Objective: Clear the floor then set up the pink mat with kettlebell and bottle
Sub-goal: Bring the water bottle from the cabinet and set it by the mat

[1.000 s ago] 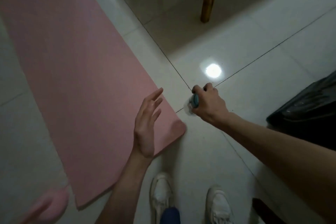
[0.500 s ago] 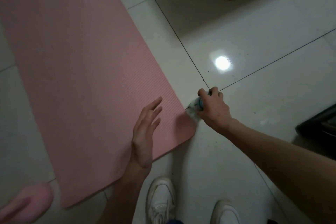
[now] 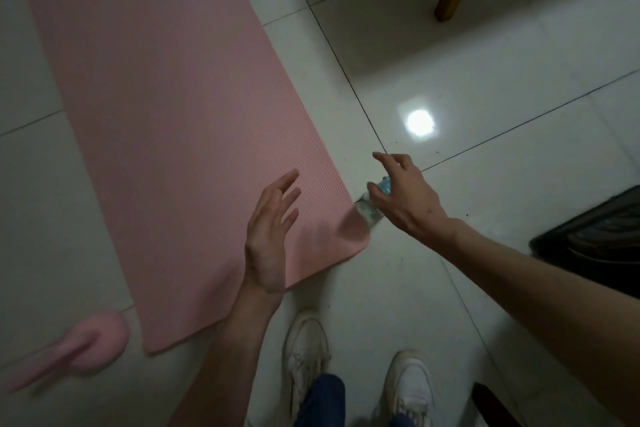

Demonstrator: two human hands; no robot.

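Two hands hang open: the right hand (image 3: 405,198), fingers spread, just above the bottle (image 3: 370,210) standing at the pink mat's (image 3: 180,121) near corner; the left hand (image 3: 272,236) flat over the mat. Bottle placement looks finished; the kettlebell (image 3: 86,347) sits beside the mat, probably needing only a check.

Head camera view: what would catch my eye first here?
The long pink mat spread diagonally over the pale floor tiles dominates the left half. At its near right corner, the right hand hangs with fingers spread over a small clear bottle with a blue cap, while the left hand hovers flat above the mat. A pink kettlebell sits blurred at lower left.
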